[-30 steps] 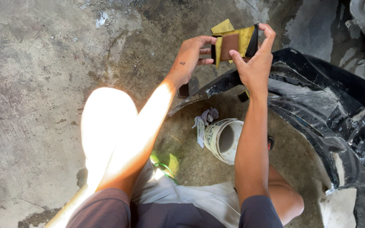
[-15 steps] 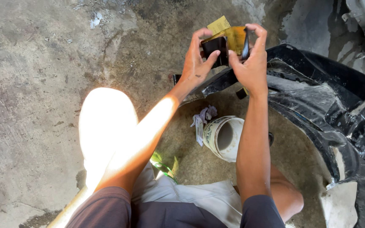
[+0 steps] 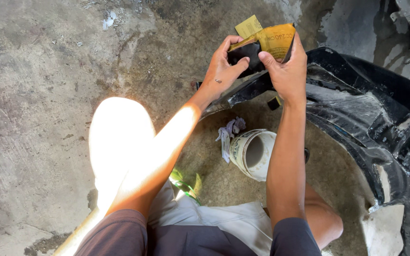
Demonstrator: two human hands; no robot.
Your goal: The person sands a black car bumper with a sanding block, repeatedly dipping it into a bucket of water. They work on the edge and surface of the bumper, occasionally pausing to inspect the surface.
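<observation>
Rough concrete floor (image 3: 48,95) lies under both hands, which together hold a folded sheet of sandpaper (image 3: 274,40) (yellow back, dark face). Left hand (image 3: 224,68) pinches its left edge; right hand (image 3: 285,71) clasps the right. Below the grip sit a black bumper (image 3: 357,99) and white tub (image 3: 255,154).

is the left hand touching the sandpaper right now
Touching. The head view shows the left hand's fingers curled over the folded sandpaper's dark side, no gap.

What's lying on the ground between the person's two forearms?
In the head view, a white tub lies tipped on its side on the concrete floor, with a crumpled rag touching it.
</observation>
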